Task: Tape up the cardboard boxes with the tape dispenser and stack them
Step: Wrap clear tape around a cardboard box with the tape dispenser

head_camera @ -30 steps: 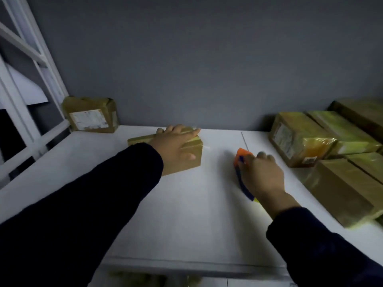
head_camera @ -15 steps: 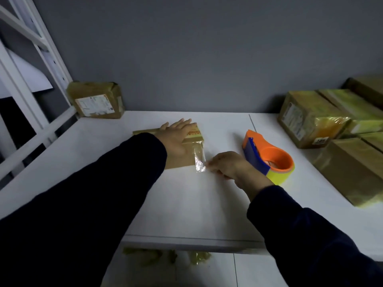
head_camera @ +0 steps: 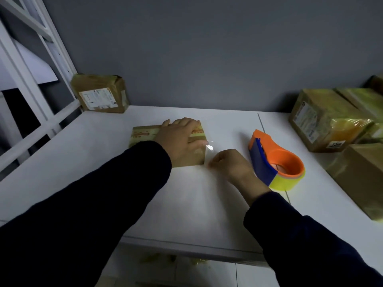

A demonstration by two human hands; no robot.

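Observation:
A small flat cardboard box (head_camera: pixel 145 136) lies in the middle of the white table (head_camera: pixel 83 154). My left hand (head_camera: pixel 179 139) rests flat on top of it, fingers straight. A loose end of clear tape (head_camera: pixel 209 148) hangs off the box's right edge. My right hand (head_camera: pixel 230 165) sits just right of the box with its fingers curled at the box's lower right corner; whether they pinch the tape is hidden. The orange and blue tape dispenser (head_camera: pixel 275 162) with a yellow roll stands on the table right of that hand, untouched.
A taped box with a label (head_camera: pixel 101 94) leans against the wall at the back left, beside a white metal rack (head_camera: pixel 31 65). Several taped boxes (head_camera: pixel 327 119) are piled along the right side. The table's front edge (head_camera: pixel 186 245) is close below my arms.
My right hand let go of the dispenser, which now stands on the table, and moved left to the box's right edge. My left hand stayed on the box.

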